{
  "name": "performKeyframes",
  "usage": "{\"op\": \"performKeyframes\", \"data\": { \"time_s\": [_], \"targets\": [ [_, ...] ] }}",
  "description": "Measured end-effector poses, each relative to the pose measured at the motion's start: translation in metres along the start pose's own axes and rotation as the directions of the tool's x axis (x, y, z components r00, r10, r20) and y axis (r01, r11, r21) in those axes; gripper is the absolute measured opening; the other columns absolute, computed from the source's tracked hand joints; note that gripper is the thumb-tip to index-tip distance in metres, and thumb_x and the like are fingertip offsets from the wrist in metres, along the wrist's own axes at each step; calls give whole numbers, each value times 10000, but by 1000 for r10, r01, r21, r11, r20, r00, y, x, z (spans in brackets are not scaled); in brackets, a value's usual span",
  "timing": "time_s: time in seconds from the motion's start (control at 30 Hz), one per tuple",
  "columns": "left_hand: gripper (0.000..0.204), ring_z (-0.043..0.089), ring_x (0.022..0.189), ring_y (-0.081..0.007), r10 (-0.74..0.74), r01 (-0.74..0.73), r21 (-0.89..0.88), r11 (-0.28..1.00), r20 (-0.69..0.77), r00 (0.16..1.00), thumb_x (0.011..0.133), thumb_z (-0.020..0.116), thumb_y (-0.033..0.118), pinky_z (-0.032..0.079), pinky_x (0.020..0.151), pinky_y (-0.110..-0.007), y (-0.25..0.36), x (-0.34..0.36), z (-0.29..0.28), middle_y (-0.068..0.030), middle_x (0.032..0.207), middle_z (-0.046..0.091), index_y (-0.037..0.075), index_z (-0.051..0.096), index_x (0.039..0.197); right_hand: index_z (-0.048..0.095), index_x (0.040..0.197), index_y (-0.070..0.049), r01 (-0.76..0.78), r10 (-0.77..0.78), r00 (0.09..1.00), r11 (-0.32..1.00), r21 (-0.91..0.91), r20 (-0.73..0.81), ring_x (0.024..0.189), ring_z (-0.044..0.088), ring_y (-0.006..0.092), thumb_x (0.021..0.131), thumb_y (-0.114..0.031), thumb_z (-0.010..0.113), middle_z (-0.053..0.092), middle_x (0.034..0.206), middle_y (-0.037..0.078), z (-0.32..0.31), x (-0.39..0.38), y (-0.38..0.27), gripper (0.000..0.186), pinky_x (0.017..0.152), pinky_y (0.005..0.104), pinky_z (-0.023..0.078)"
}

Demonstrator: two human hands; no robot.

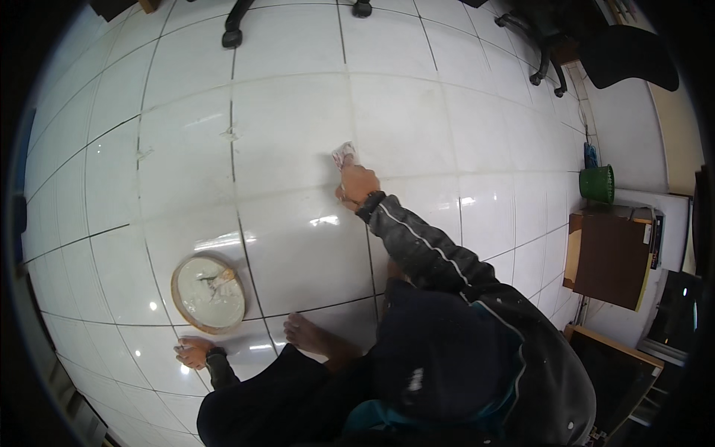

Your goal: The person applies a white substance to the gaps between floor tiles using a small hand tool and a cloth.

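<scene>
My right hand (360, 185) reaches forward to the white tiled floor (298, 268). Its fingers are closed on a small, crumpled-looking white piece with reddish print (343, 154), pressed to the floor near a tile joint; its material is unclear. Low on the left, my left hand (195, 352) is at the floor with its fingers apart, holding nothing visible. Just beyond it stands a round, tan-rimmed basin (176, 287) with thick whitish paste (205, 302) inside. A light brownish lump (223, 277) lies in the paste.
Some tile joints look dark, others pale. Whitish smears (229, 135) mark the floor. Wheeled chair legs (232, 36) stand at the far edge, with another chair (629, 56) at far right. A green bin (596, 184) and brown box (609, 253) line the right side. My bare foot (316, 337) is near the basin.
</scene>
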State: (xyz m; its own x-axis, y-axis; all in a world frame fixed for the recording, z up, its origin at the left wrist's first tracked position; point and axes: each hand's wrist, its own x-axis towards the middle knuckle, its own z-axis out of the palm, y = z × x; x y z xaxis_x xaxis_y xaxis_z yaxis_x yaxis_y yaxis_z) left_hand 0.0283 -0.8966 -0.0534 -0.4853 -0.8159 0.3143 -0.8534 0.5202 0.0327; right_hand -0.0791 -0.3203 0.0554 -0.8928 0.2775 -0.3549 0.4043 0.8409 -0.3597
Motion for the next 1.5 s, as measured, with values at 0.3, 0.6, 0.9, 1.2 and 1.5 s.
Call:
{"op": "performKeyframes", "data": {
  "time_s": [0.3,0.6,0.9,1.2,1.5],
  "targets": [
    [603,296,1332,-313,-46,50,-81,995,53,998,910,311,585,233,1047,-520,17,-9,-18,-103,1422,367,178,443,1335,514,1195,25,181,-204,948,977,-114,-244,961,613,352,725,-248,602,617,1024,233,52,153,-146,550,846,408,504],
    [628,276,1339,-329,-44,47,-67,997,38,998,906,296,616,203,1075,-511,7,-7,-21,-78,1452,330,194,423,1354,592,1152,-191,605,-566,796,728,-323,214,865,648,323,707,-133,607,663,949,140,16,161,-238,449,773,430,523],
    [636,241,1358,-334,-12,21,-97,995,96,995,903,316,618,178,1087,-524,12,-4,-30,-81,1476,288,199,402,1373,503,1283,-340,959,-874,98,-46,-281,476,1243,454,235,797,-116,551,430,1398,-35,3,122,-107,537,1009,410,392],
    [630,240,1359,-332,-21,31,-76,997,121,992,916,289,609,167,1093,-521,27,-9,-30,-90,1473,294,199,384,1385,472,1324,-291,644,-638,758,765,-4,133,846,651,259,723,16,456,676,970,88,-72,220,-128,675,749,328,512],
    [621,214,1371,-328,29,-15,-110,994,126,992,928,283,581,149,1096,-511,19,-7,-35,-91,1471,294,164,398,1374,451,1337,-282,912,-907,275,141,-385,319,1323,350,226,836,-261,561,429,1392,40,7,209,-98,514,1112,487,196]
  ]
}}
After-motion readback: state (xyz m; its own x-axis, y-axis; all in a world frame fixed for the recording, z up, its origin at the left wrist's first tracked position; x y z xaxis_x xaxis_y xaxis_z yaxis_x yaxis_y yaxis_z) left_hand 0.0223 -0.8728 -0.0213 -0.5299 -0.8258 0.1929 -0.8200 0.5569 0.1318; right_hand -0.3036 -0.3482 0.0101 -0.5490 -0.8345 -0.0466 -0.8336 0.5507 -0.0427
